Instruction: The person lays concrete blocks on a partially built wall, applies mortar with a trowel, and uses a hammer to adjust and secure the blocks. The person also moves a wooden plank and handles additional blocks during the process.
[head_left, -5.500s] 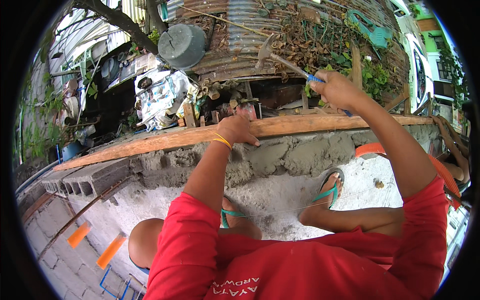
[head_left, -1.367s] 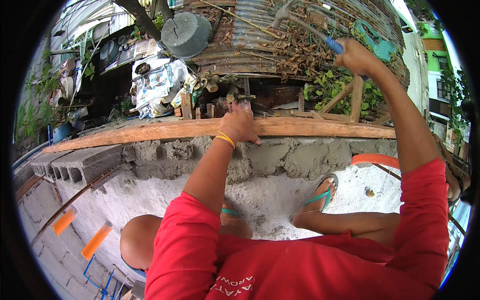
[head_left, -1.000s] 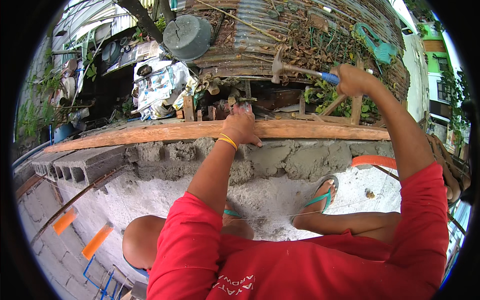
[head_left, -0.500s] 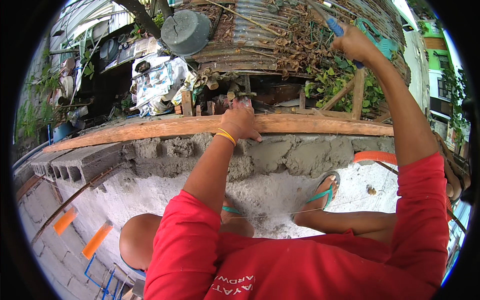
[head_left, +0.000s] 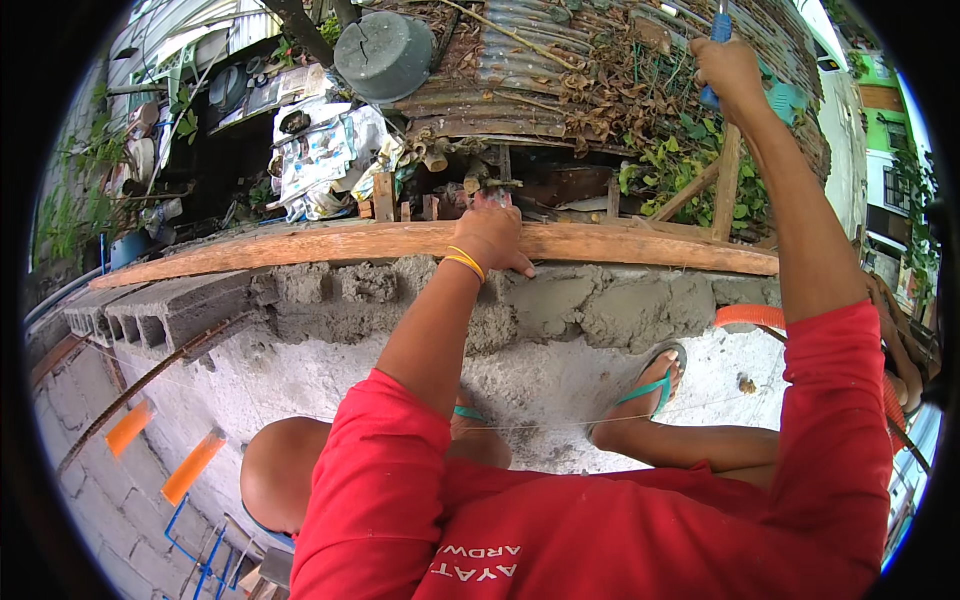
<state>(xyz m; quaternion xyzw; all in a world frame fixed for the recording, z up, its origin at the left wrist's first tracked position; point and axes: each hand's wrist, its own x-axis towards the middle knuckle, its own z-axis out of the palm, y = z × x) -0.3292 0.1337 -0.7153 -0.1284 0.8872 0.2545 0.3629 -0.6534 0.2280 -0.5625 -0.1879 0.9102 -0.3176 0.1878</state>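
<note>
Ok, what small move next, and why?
Probably lower the blue-handled, metal-shafted tool toward the long orange-brown wooden plank, clear of the left hand: the right hand holds it raised, and the left lies across the plank.

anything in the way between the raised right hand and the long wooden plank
Nothing visible blocks the space between the right hand, which grips a blue-handled tool, and the bare right stretch of the plank. Farther left, the left hand lies across the plank, covering that part.
</note>
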